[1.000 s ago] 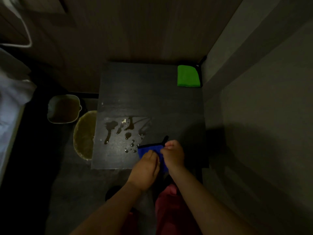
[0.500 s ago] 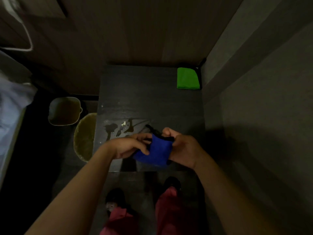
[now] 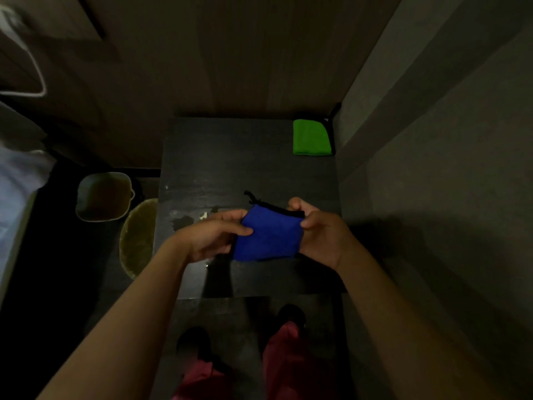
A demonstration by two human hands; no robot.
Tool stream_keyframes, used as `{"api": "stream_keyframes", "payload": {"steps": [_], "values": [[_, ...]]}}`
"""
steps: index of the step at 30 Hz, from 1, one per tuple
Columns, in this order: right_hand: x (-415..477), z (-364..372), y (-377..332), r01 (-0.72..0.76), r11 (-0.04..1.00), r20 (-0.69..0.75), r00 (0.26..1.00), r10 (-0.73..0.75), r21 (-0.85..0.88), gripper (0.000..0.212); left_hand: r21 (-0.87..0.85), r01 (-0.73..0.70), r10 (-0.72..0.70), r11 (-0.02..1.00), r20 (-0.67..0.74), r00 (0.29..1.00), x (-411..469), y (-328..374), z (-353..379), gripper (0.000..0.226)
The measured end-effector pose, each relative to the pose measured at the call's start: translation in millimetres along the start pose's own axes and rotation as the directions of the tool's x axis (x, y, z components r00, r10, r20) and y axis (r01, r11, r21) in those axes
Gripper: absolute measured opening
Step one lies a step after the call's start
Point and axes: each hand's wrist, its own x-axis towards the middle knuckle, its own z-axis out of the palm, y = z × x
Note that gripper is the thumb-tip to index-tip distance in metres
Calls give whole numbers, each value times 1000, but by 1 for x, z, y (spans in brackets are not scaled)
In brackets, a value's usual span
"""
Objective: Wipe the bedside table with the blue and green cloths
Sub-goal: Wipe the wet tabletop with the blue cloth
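Now readying folded blue microfibre cloth (image 3: 266, 233), pinched between left hand (image 3: 213, 236) and right hand (image 3: 321, 230); next, press onto wet spill (image 3: 184, 219) on dark wooden bedside table (image 3: 230, 157).

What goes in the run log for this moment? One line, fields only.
stage: pre-wipe | left hand + right hand: holding blue cloth above table | green cloth: far right corner, untouched | spill: unwiped

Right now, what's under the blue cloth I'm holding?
The dark bedside table, with wet patches showing left of the folded blue cloth. Whatever lies directly beneath it is hidden.
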Motion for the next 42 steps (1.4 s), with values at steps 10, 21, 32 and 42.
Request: {"api": "stream_keyframes", "payload": {"steps": [10,21,32,42], "values": [[8,7,-22,249,968,-105,963,-250,-26,39,193,-320,357,928,-209,911,7,26,20,25],[-13,-49,48,-228,737,-528,825,-200,-636,17,769,-96,319,632,-145,937,17,-64,1,40],[10,-62,86,-348,-361,-166,878,-449,-865,77,992,4,553,124,-73,830,64,-125,55,54],[26,-70,95,-332,-509,-253,942,-219,-794,75,965,139,404,-223,-38,914,79,-151,51,65]]}}
